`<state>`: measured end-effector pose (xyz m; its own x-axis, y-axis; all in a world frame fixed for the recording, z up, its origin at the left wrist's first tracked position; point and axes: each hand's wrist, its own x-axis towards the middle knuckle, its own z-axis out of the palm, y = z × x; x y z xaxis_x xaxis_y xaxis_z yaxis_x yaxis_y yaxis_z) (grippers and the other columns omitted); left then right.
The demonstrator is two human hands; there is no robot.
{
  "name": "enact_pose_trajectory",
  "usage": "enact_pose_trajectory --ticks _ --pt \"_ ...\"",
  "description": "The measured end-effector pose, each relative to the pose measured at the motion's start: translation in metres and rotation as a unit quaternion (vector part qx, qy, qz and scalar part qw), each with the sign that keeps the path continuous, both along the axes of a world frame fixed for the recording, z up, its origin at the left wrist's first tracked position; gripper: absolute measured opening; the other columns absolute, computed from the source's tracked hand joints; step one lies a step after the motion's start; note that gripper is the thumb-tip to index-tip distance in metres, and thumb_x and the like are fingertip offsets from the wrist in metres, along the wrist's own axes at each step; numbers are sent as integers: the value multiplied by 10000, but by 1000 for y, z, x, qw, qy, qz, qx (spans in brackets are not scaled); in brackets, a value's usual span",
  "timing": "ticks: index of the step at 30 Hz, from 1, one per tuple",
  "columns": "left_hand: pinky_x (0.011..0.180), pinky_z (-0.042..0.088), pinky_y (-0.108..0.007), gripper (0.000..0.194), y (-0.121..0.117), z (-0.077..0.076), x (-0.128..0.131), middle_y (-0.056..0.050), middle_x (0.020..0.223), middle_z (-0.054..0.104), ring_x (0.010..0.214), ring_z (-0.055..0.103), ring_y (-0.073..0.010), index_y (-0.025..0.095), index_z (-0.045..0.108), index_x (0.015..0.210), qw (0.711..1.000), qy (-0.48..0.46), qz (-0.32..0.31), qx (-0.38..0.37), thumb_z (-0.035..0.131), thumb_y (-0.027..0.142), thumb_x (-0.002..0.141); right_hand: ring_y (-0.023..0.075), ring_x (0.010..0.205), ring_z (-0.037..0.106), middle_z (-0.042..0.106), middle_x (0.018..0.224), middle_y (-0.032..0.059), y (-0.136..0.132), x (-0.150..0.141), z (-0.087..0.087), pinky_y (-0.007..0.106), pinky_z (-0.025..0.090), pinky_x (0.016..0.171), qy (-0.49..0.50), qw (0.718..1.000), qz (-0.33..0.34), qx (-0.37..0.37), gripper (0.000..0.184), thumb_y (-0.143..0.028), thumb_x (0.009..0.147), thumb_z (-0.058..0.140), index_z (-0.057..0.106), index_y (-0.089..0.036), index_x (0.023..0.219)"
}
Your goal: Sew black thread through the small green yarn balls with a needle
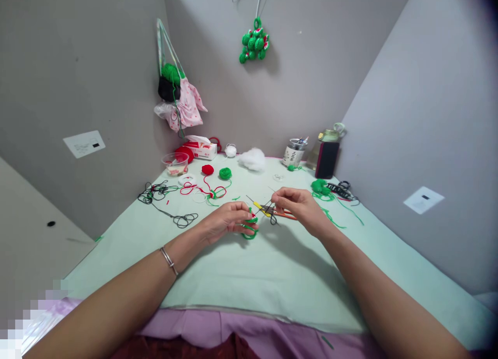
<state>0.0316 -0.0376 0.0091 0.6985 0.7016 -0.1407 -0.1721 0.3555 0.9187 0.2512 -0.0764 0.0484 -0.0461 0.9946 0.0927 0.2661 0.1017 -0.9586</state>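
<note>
My left hand (230, 220) is closed around a small green crocheted piece (251, 232) with red and white on it; the fingers cover part of it. Black yarn (273, 217) runs from this piece to my right hand (292, 202), which pinches it between thumb and fingertips. A thin needle-like line shows at those fingertips, too fine to make out surely. Under the yarn, scissors with orange handles (286, 215) lie on the table, beside a yellow-handled crochet hook (261, 207).
Tangled black yarn (155, 192) lies at the left. Behind are a red yarn ball (207, 169), a green yarn ball (225, 173), white stuffing (252, 160), a tissue box (204, 150), a pen tin (293, 154) and a bottle (327, 154). Green crocheted pieces (254, 42) hang on the wall.
</note>
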Motion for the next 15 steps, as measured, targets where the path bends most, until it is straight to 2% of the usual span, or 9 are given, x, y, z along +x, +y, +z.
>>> enact_pose_trajectory --ticks 15 --pt "738 579 -321 328 0 -1 -1 -29 776 646 810 726 -212 144 549 789 1000 9 -5 12 818 310 698 110 599 512 587 627 -2 1 0 5 250 434 603 -16 999 -29 22 310 -450 738 708 647 -147 736"
